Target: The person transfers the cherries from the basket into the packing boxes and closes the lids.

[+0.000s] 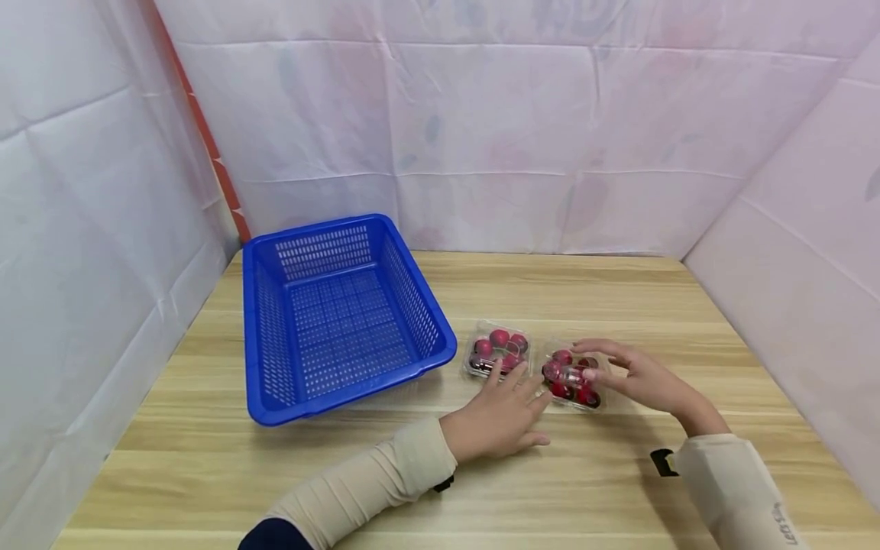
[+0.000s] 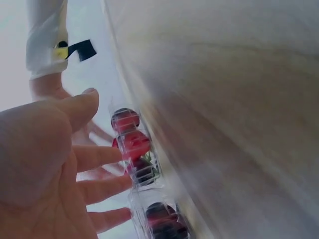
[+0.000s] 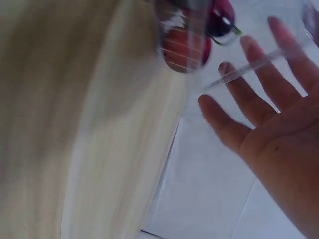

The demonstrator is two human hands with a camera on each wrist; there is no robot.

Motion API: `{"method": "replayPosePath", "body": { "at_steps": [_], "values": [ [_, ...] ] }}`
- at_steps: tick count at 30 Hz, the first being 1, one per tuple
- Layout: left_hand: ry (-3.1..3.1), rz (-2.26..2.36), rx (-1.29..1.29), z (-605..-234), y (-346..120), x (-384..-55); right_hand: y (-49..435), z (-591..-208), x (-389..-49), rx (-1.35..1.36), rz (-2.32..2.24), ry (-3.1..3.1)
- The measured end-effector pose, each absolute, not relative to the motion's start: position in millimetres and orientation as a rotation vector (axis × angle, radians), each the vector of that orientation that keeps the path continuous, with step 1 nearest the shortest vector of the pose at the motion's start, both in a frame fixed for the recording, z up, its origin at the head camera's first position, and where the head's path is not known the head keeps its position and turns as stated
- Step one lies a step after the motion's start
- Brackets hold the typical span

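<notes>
Two clear plastic boxes of round red and dark fruit lie side by side on the wooden table. Over the near edge of the left box [image 1: 498, 347] my left hand [image 1: 496, 418] spreads its fingers, palm down. The right box [image 1: 567, 388] sits between my two hands. My right hand [image 1: 635, 376] reaches over it with fingers extended and apart. In the right wrist view, a clear plastic edge [image 3: 249, 68] crosses the right fingers; whether they touch it I cannot tell. Red fruit [image 2: 134, 144] shows through the box wall in the left wrist view.
A large blue plastic basket [image 1: 440, 353] with slotted walls stands on the left of the table, with nothing visible inside. White cloth [image 1: 481, 114] hangs behind and along both sides of the wooden table [image 1: 550, 496].
</notes>
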State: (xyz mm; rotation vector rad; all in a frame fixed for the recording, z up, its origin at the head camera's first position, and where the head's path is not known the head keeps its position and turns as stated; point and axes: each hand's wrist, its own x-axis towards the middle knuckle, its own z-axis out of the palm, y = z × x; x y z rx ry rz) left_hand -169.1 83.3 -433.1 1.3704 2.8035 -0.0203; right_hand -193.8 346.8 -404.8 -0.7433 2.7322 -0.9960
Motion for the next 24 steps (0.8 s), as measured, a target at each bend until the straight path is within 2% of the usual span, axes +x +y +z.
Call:
{"method": "replayPosePath", "body": {
  "at_steps": [8, 17, 21, 24],
  "values": [
    [2.996, 0.004, 1.368, -425.6, 84.9, -175.1, 341.7, -417.9, -190.4, -0.807, -0.807, 2.843],
    [2.784, -0.096, 1.406, -426.5, 97.8, -172.7, 341.6, -423.7, -190.1, -0.788, -0.883, 2.79],
    [2.787, -0.107, 1.396, -426.9, 98.5, -172.7, 340.0, -421.5, -182.9, -0.694, -0.958, 2.853],
    [2.793, -0.118, 1.405, -426.5, 98.7, -174.4, 340.0, -416.0, -172.5, -0.5, -1.085, 2.92]
  ]
}}
